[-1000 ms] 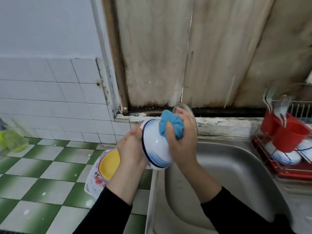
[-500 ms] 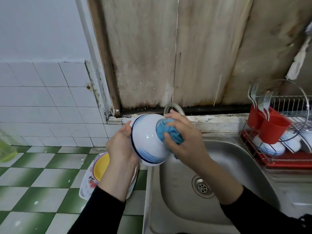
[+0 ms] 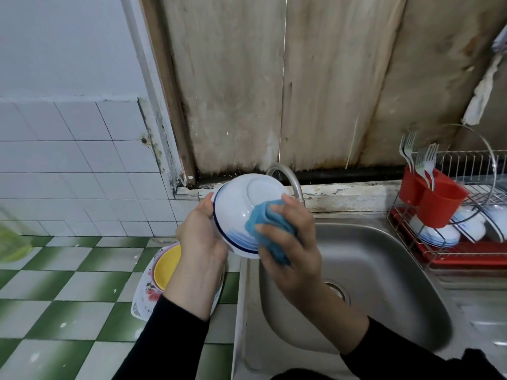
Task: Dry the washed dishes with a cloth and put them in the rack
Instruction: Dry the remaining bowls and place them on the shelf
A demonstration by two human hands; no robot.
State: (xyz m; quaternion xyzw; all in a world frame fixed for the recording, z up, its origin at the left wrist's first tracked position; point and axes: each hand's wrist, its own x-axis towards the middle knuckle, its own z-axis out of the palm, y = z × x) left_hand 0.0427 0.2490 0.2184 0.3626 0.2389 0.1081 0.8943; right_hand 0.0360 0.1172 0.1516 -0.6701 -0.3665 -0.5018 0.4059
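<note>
Fingers of right hand bunch the cloth against the upturned bowl, held over the sink's left edge. Left hand grips its rim. Drying looks midway. Bowls already sit in the rack, far right. Dishes on the tabletop, left, likely wait.
</note>
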